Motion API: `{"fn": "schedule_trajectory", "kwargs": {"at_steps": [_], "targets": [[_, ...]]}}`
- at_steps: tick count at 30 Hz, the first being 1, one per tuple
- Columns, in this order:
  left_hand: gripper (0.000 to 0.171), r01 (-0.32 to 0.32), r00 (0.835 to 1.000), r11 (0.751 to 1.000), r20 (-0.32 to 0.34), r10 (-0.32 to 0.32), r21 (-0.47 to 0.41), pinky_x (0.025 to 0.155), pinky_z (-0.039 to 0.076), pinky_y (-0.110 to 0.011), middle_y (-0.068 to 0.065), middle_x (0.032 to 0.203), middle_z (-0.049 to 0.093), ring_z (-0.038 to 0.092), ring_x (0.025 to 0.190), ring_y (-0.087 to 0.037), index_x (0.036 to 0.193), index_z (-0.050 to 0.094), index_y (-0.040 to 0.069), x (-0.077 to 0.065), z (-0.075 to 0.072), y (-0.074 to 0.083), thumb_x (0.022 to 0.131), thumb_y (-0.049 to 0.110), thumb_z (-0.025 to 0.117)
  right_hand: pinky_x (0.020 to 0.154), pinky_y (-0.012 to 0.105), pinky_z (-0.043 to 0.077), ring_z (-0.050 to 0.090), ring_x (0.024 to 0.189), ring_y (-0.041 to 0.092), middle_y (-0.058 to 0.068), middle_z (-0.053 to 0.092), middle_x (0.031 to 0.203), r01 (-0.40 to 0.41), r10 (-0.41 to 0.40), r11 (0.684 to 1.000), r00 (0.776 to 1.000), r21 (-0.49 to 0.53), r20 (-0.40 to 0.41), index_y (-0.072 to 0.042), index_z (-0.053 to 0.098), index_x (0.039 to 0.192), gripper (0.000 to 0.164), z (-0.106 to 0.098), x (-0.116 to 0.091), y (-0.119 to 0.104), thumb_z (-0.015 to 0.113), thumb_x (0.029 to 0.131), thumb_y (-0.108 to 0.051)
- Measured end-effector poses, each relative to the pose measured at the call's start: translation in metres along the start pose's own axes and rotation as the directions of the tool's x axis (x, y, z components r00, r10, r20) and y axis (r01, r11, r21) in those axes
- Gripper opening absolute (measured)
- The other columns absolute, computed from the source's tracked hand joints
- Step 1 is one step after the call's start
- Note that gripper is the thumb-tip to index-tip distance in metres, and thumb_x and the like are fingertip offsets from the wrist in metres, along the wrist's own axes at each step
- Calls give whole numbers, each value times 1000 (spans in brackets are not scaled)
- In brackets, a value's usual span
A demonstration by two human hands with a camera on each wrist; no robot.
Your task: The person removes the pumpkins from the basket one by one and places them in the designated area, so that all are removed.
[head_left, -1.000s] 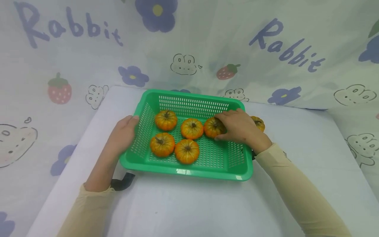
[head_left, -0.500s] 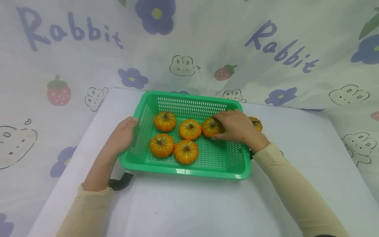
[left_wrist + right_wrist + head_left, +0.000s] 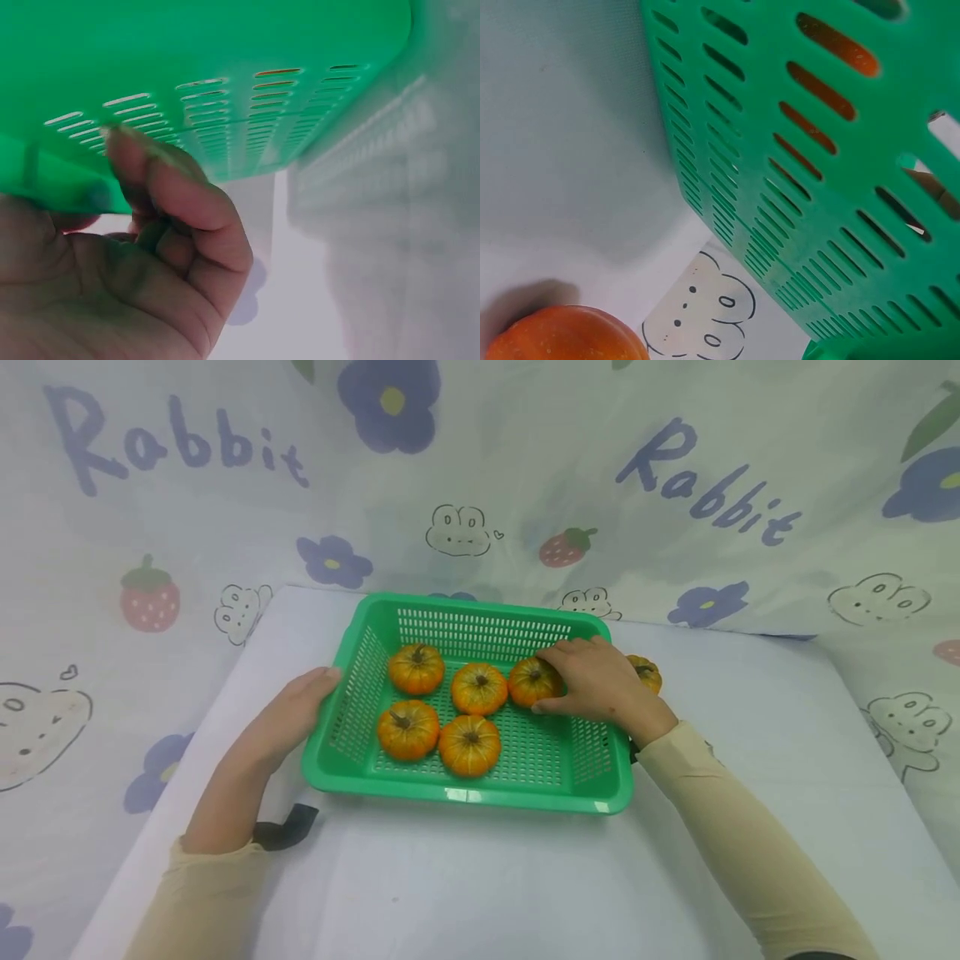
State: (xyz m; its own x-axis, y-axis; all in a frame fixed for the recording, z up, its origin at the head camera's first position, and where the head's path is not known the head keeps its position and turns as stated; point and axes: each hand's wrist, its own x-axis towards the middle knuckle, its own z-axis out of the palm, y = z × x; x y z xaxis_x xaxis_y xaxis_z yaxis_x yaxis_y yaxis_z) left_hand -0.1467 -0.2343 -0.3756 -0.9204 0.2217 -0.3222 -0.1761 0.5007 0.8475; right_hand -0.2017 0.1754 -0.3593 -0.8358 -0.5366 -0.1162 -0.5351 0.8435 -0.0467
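Note:
A green slotted plastic basket (image 3: 465, 795) stands on the white table, with several small orange pumpkins inside. My right hand (image 3: 596, 681) reaches over the basket's right side and grips the rightmost pumpkin (image 3: 531, 683), thumb in front and fingers behind. To its left lie another pumpkin (image 3: 479, 689) and a front one (image 3: 470, 746). My left hand (image 3: 288, 714) is beside the left rim, its thumb tip right at the edge. In the left wrist view, the left fingers (image 3: 199, 195) are loosely bent beside the basket's slotted wall (image 3: 225, 97), holding nothing.
One more pumpkin (image 3: 646, 674) lies on the table outside the basket's right side, partly behind my right wrist; in the right wrist view this outside pumpkin (image 3: 570, 337) is low at the left. A cloth printed with rabbits and flowers (image 3: 461, 452) hangs behind the table (image 3: 465, 877).
My left hand has let go of the left rim and drawn slightly back to the left. My right hand stays on the same pumpkin. The whole view has shifted a little.

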Motion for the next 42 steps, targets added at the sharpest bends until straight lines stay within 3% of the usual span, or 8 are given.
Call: {"fn": "schedule_trajectory", "kwargs": {"at_steps": [3,6,10,16,20,28,35,42], "targets": [[70,-6,1000,1000,-9,6,12,110,38,-61,-22,128,60,54,122,-35,158,34,-1,-4,-2,-1,114,51,20,104,51,44,59,125,34,13,66,135,1,-1,1000,1000,-4,-4,-8,61,143,80,-1,0,0,80,85,-61],[65,-14,1000,1000,-26,15,26,110,33,-65,-22,125,60,49,123,-35,152,42,-1,-7,-4,-2,114,48,25,104,51,44,59,125,33,13,66,135,-1,1,1000,1000,-3,-5,-9,61,143,80,-1,0,0,80,85,-61],[60,-7,999,998,-37,9,65,100,42,-53,-17,116,63,52,111,-31,143,50,-2,-11,-5,-2,115,46,29,105,51,43,58,125,34,13,66,136,-5,5,1000,1000,4,-2,-8,62,143,80,-1,0,0,80,85,-61],[50,11,999,996,-38,-8,87,79,50,-38,-16,110,64,59,93,-26,136,46,-1,-19,0,6,115,42,34,106,52,43,58,127,34,14,65,137,-6,6,1000,1000,7,-3,-8,62,143,79,-3,1,-1,80,86,-60],[49,26,998,996,-64,-21,85,74,51,-37,-17,107,65,61,87,-27,136,43,2,-21,5,10,114,44,33,107,52,43,58,128,34,14,65,137,-8,8,1000,1000,6,-14,-8,62,142,79,-3,0,-1,80,86,-59],[62,105,988,982,-133,-84,158,71,52,-37,-21,110,59,60,89,-31,141,39,-1,-18,17,7,113,53,26,109,54,42,56,130,35,14,64,139,-9,10,1000,1000,15,-15,-7,60,143,80,-1,-1,-1,82,85,-58],[59,98,981,986,-183,-72,137,65,52,-37,-17,97,60,59,80,-31,126,47,0,-23,20,7,113,53,25,113,58,39,51,137,38,17,58,147,-24,29,994,999,110,-45,-5,56,148,85,-1,-1,-3,81,86,-58],[57,89,979,986,-193,-61,139,66,53,-36,-18,97,59,59,79,-29,124,49,-1,-24,22,11,113,50,26,105,58,48,54,133,37,16,55,149,-41,64,977,993,210,-103,-8,53,151,86,-3,-9,-5,85,85,-54]]}}
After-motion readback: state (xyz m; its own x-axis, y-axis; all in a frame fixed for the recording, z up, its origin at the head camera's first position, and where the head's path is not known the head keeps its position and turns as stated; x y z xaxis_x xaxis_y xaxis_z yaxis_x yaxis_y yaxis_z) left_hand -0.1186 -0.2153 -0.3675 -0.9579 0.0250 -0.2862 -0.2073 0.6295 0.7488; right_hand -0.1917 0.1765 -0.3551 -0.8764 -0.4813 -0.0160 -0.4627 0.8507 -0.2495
